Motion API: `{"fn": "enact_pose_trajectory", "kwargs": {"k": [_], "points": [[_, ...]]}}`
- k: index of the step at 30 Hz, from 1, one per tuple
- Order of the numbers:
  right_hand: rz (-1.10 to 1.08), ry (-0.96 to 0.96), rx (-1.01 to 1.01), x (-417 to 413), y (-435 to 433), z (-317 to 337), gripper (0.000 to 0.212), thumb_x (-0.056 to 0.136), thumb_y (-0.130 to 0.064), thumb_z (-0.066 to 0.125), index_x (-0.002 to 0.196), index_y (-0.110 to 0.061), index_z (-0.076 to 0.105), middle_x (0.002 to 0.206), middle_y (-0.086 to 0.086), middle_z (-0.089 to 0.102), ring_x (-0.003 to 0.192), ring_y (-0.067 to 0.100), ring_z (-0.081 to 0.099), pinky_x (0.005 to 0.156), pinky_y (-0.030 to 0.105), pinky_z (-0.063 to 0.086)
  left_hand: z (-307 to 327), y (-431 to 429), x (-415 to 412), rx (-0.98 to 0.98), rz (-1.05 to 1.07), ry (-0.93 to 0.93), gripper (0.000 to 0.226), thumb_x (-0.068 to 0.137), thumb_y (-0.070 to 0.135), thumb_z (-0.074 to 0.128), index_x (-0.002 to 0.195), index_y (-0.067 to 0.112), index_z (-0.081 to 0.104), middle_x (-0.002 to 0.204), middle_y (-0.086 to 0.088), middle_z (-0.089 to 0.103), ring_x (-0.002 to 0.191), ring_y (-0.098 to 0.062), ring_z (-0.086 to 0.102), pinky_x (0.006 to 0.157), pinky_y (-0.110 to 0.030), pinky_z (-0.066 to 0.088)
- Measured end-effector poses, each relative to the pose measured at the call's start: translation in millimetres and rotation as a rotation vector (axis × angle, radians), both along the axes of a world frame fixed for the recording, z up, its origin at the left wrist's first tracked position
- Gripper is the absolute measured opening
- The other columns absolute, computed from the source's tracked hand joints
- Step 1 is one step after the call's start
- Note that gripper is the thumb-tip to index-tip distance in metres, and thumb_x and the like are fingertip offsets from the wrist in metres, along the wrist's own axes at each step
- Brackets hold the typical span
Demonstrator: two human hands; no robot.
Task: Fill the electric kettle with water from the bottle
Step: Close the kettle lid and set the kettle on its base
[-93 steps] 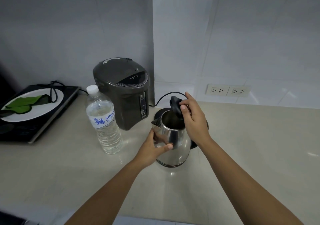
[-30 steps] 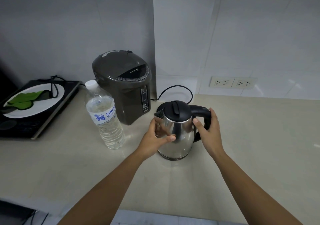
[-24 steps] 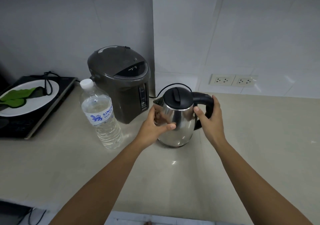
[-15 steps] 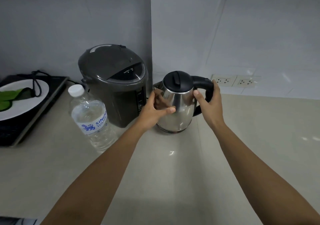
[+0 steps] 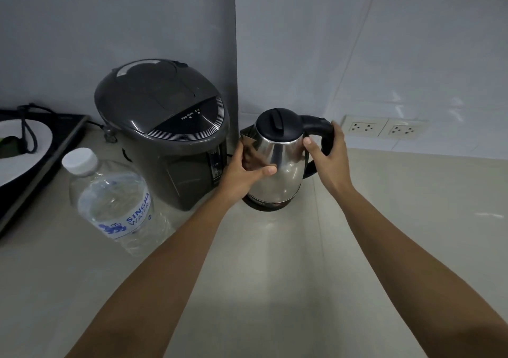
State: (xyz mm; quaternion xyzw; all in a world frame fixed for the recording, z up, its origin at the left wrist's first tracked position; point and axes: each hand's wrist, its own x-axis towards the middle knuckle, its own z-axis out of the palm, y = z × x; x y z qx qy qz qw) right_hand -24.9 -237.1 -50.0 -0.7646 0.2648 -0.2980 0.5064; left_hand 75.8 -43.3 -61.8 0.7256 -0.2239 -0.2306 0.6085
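A steel electric kettle with a closed black lid stands on its dark base near the back wall. My left hand clasps its left side just under the spout. My right hand wraps the black handle on the right, thumb against the steel body. A clear plastic water bottle with a white cap and blue label stands upright on the counter to the left, apart from both hands.
A dark grey thermo pot stands right beside the kettle on its left. An induction hob with a white plate and a coiled cord lies at the far left. Two wall sockets sit behind, on the right. The beige counter stretches right.
The kettle's lid, open three seconds ago, is closed. Both hands have carried the kettle back toward the wall, beside the thermo pot. The view has moved closer.
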Motion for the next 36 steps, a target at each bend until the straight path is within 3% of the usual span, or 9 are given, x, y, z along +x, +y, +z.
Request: {"fn": "enact_pose_trajectory", "kwargs": {"k": [9,12,14,16,18,21,24,28,36], "points": [[0.072,0.019,0.023,12.3,-4.1,-7.4,0.098,0.076,-0.07,0.063,0.155,-0.025,0.026,0.155,-0.004,0.038,0.141,0.008,0.036,0.108,0.023,0.03,-14.1,-1.5,-2.1,0.036,0.096,-0.005,0.091,0.069,0.037,0.088,0.145,0.034,0.038,0.118,0.014,0.063,0.113,-0.002,0.058,0.099,-0.029,0.049],[0.076,0.011,0.017,12.2,-5.2,-8.5,0.095,0.077,-0.069,0.064,0.153,-0.026,0.029,0.15,-0.01,0.041,0.134,-0.001,0.038,0.103,0.015,0.03,-16.7,-1.4,0.8,0.062,0.083,0.016,0.105,0.064,0.047,0.087,0.151,0.033,0.029,0.133,0.011,0.057,0.122,-0.008,0.054,0.103,-0.032,0.045],[0.064,-0.002,0.012,11.0,-3.4,-10.5,0.092,0.078,-0.068,0.065,0.152,-0.026,0.032,0.15,-0.01,0.042,0.134,-0.001,0.039,0.107,0.02,0.033,-17.0,0.4,6.2,0.077,0.052,0.038,0.113,0.06,0.054,0.086,0.153,0.035,0.025,0.141,0.005,0.054,0.131,-0.014,0.05,0.11,-0.039,0.042],[0.061,-0.021,0.0,9.8,-1.7,-12.4,0.084,0.079,-0.066,0.066,0.147,-0.026,0.038,0.145,-0.008,0.048,0.135,0.005,0.044,0.112,0.032,0.037,-16.4,1.8,11.0,0.078,0.014,0.056,0.111,0.058,0.055,0.087,0.15,0.037,0.028,0.141,-0.003,0.055,0.133,-0.019,0.05,0.113,-0.045,0.04],[0.066,-0.037,-0.008,8.6,-0.4,-12.1,0.076,0.081,-0.065,0.067,0.143,-0.028,0.042,0.14,-0.009,0.053,0.133,0.006,0.047,0.11,0.035,0.04,-15.7,2.5,13.3,0.078,-0.001,0.054,0.107,0.057,0.057,0.088,0.147,0.039,0.032,0.136,-0.005,0.059,0.132,-0.02,0.051,0.113,-0.048,0.039],[0.041,-0.01,0.034,5.7,1.8,-7.0,0.067,0.084,-0.062,0.064,0.141,-0.033,0.044,0.137,-0.017,0.053,0.13,0.0,0.048,0.105,0.024,0.039,-16.1,2.4,12.6,0.087,-0.002,0.053,0.107,0.056,0.061,0.087,0.146,0.043,0.031,0.129,0.003,0.063,0.13,-0.015,0.052,0.114,-0.045,0.039],[-0.018,0.034,0.123,7.0,-1.4,-3.7,0.038,0.085,-0.068,0.051,0.118,-0.049,0.051,0.116,-0.029,0.06,0.111,-0.013,0.053,0.093,0.019,0.04,-17.0,3.4,9.6,0.11,0.002,0.049,0.105,0.059,0.062,0.084,0.147,0.043,0.029,0.126,0.011,0.064,0.13,-0.011,0.051,0.113,-0.041,0.039],[-0.065,0.119,0.278,15.2,-16.7,6.8,0.039,0.088,-0.066,0.043,0.105,-0.033,0.057,0.107,-0.011,0.063,0.105,0.011,0.059,0.102,0.045,0.046,-16.7,3.9,4.7,0.147,0.009,0.052,0.113,0.063,0.066,0.078,0.155,0.032,0.023,0.14,0.006,0.054,0.134,-0.013,0.046,0.113,-0.039,0.037],[-0.077,0.202,0.373,20.7,-19.4,25.8,0.039,0.073,-0.06,0.051,0.095,-0.027,0.055,0.105,0.001,0.062,0.104,0.021,0.058,0.1,0.051,0.046,-18.2,3.5,0.9,0.174,0.036,0.041,0.109,0.076,0.056,0.076,0.159,0.028,0.012,0.143,0.005,0.051,0.137,-0.014,0.043,0.116,-0.042,0.034]]}}
